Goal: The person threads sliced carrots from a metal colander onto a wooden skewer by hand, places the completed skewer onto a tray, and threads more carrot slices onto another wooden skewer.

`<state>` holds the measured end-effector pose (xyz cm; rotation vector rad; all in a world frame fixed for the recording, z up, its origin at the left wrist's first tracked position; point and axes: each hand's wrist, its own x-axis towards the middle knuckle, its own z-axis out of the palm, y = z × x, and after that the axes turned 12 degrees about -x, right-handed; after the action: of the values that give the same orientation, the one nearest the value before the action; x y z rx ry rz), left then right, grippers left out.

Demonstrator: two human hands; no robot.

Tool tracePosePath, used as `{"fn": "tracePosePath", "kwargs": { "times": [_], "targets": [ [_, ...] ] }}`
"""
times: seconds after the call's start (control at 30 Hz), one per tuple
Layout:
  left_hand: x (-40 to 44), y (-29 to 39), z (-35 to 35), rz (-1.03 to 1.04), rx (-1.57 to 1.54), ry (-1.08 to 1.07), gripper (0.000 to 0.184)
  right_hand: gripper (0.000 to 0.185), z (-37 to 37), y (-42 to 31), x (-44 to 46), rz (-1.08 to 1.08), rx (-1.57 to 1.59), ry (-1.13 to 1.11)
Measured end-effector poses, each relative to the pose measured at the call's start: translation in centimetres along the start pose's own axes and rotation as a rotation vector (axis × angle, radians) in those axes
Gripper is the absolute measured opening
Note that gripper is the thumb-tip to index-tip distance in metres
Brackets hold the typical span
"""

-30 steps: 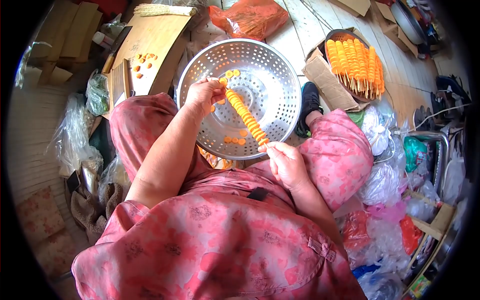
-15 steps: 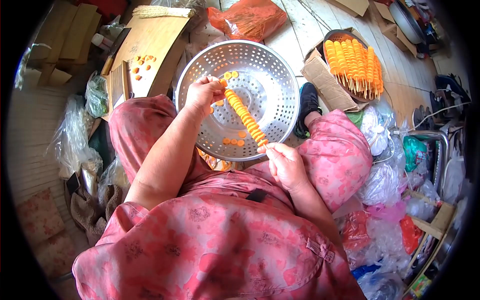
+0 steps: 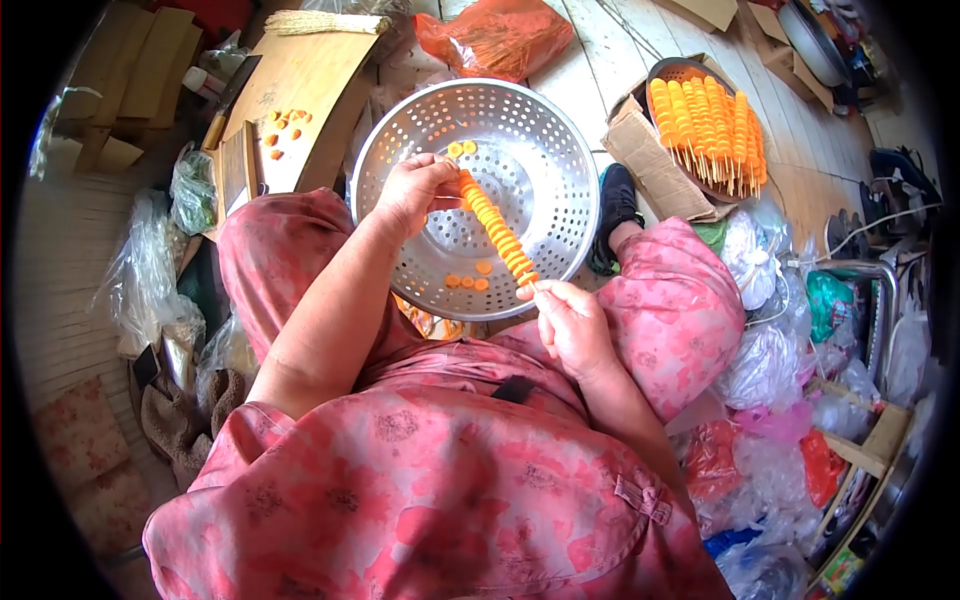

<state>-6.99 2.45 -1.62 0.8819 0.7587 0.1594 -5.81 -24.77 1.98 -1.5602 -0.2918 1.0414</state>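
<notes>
A wooden skewer threaded with a long row of orange carrot slices (image 3: 497,228) slants across the front of a perforated metal colander (image 3: 570,150). My right hand (image 3: 572,328) pinches its bare lower end near my knee. At the upper end, my left hand (image 3: 418,192) has its fingers closed on the topmost carrot slice, partly hiding the tip. Loose carrot slices (image 3: 468,283) lie in the colander below the skewer, and two more slices (image 3: 462,149) lie beyond my left hand.
Finished carrot skewers (image 3: 708,130) fill a dark basket in a cardboard box (image 3: 655,165) at right. A wooden board (image 3: 310,85) at left bears carrot bits and a knife (image 3: 230,100). A red plastic bag (image 3: 495,40) sits behind the colander; plastic bags (image 3: 765,365) crowd the right side.
My left hand has shifted slightly right and closed in on the skewer's top end, and the slice it held now meets the row. The skewer has moved a little right.
</notes>
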Motion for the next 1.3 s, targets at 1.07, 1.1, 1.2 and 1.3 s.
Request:
{"fn": "tracePosePath", "kwargs": {
  "times": [1.07,1.1,1.2,1.3],
  "targets": [
    [0.5,-3.9,-1.0,-0.112,0.385,-0.134,0.013,0.023,-0.3,-0.1,-0.3,0.003,0.026,0.053],
    [1.1,-3.3,-1.0,-0.075,0.2,0.016,0.018,0.023,-0.3,-0.1,-0.3,-0.005,0.02,0.03],
    [1.2,-0.9,-0.9,-0.05,-0.125,0.143,0.014,0.023,-0.3,-0.1,-0.3,0.014,0.032,-0.013],
    [1.0,-0.4,-0.9,-0.045,-0.193,0.12,0.015,0.023,-0.2,-0.2,-0.3,0.014,0.018,-0.024]
  ]
}}
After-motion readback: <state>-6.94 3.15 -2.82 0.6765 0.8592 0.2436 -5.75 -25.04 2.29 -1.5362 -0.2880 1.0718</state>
